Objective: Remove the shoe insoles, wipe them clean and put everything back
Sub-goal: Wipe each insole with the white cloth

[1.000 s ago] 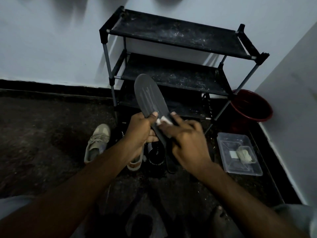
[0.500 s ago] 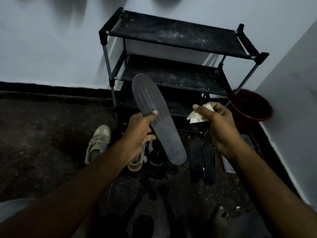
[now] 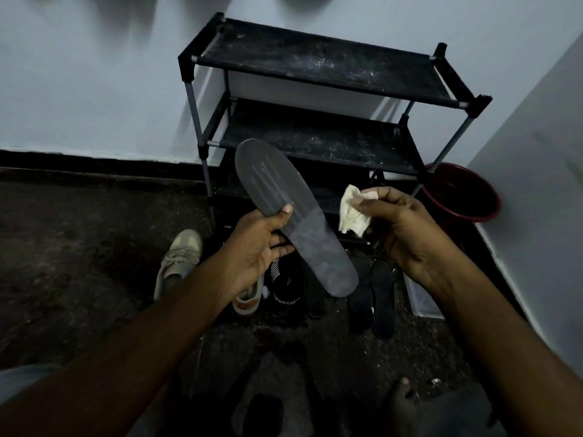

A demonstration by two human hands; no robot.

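L hand [image 3: 255, 247] grips insole [image 3: 293, 216], toe up-left; R hand [image 3: 407, 228] pinches wipe [image 3: 353, 212].

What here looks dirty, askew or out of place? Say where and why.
The grey insole in the left hand shows pale streaks near its toe end, so it looks smeared. On the shoe rack the shelves are flecked white, like dust. Two dark insoles lie loose on the floor.

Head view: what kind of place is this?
Probably a corner of a home used for shoe storage: a black three-tier shoe rack stands against the wall, a beige sneaker and dark insoles lie on the floor before it, and a red bucket sits beside it.
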